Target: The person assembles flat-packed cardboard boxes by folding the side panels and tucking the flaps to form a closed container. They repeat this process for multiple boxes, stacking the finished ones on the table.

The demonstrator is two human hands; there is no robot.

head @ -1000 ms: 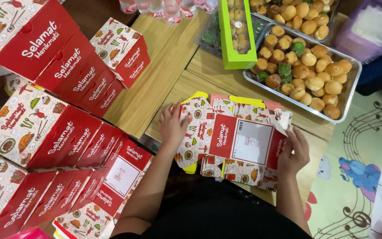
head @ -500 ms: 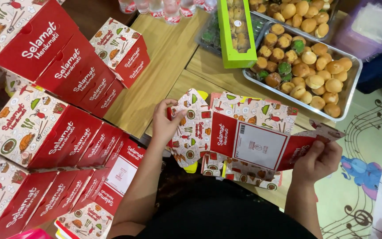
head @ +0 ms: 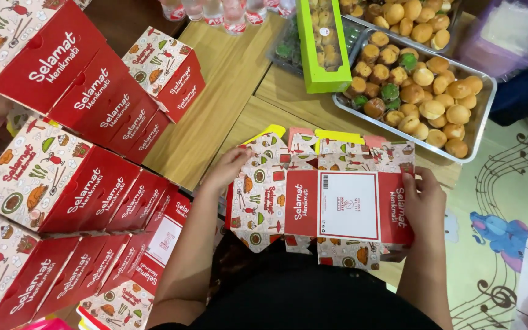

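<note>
I hold a flat, unfolded red and cream cardboard box blank (head: pixel 331 205) with food drawings over my lap. My left hand (head: pixel 230 168) grips its upper left flap. My right hand (head: pixel 424 205) grips its right red panel, thumb on top. The blank's white panel faces up in the middle. More flat blanks (head: pixel 337 143) with yellow and pink tabs lie under it on the wooden table edge.
Stacks of folded red boxes (head: pixel 74 183) fill the left side. A metal tray (head: pixel 483 116) of round pastries (head: pixel 423 79) sits at upper right beside a green box (head: pixel 319 43) of snacks. Small water cups (head: pixel 224 11) stand at the top. A patterned mat (head: pixel 502 226) lies at right.
The blank was partly opened with my right hand pulling out to the right; now both hands hold it closer together and it is squarer, white panel up.
</note>
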